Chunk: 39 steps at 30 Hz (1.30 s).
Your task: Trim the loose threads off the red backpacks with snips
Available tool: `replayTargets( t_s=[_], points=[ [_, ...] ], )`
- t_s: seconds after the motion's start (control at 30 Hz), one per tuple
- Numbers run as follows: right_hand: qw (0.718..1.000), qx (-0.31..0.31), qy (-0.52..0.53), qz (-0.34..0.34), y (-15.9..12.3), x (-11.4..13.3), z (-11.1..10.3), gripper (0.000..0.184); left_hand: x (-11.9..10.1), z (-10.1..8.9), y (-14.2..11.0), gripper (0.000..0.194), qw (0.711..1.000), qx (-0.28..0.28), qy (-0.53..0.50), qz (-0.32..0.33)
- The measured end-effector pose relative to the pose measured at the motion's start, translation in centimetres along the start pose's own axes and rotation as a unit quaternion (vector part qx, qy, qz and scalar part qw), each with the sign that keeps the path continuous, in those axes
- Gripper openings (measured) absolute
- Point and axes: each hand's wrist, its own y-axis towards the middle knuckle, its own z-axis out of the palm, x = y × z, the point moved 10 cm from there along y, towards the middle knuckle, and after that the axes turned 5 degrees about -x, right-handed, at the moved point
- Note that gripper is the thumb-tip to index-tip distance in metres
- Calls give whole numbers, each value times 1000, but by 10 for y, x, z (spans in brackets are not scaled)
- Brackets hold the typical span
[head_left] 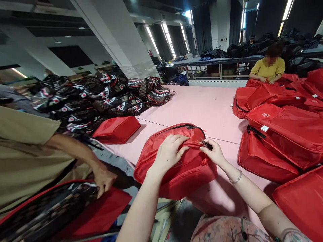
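Observation:
A red fabric bag (pixel 181 174) with a black zipper along its top edge lies in front of me on the pink table. My left hand (pixel 170 153) rests on the bag, its thumb and fingers pinching a fold of the red cloth by a seam. Close beside it, my right hand (pixel 214 153) grips small dark thread snips (pixel 208 145), whose tips point at that seam. The exact position of the blades is hard to make out. A bracelet circles my right wrist.
Red bags (pixel 285 134) are piled on the right of the pink table (pixel 202 104). Another red bag (pixel 117 129) sits left, before stacked shark-patterned backpacks (pixel 121 97). A co-worker's hand (pixel 103 181) is close on my left; a person in yellow (pixel 268 69) works across the table.

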Motion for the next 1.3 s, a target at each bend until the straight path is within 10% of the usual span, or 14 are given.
replayTargets(
  t_s=[0.73, 1.3],
  points=[
    [981, 145, -129, -31, 14, 15, 3, 14, -20, -8, -7, 18, 996, -75, 11, 49],
    [998, 52, 20, -24, 21, 18, 0, 29, -19, -9, -14, 14, 994, -105, 5, 33]
  ],
)
